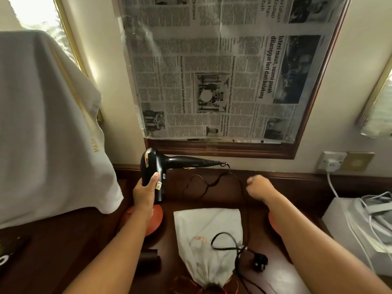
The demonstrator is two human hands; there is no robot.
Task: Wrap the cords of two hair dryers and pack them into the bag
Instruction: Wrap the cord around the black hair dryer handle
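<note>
A black, shiny hair dryer point(156, 172) is held up above the dark wooden tabletop point(74, 240) by the left hand point(146, 192), its grip wrapped around the barrel. The thin black cord point(214, 182) is pinched in the closed right hand point(257, 185). A soft white cloth bag point(203, 236) lies flat nearby.

Hair dryer point(156, 166), centre frame: black plastic, smooth, semi-gloss w/ foil stickers. Cord point(212, 183): matt black rubbery. Bag point(209, 245), lower centre: white cloth, soft, matt, creased. Desk point(89, 240): dark wood, polished. Newspaper point(212, 71), upper centre: thin paper under glossy clear film, wood frame. Upper left cloth point(48, 124): white, matt.
</note>
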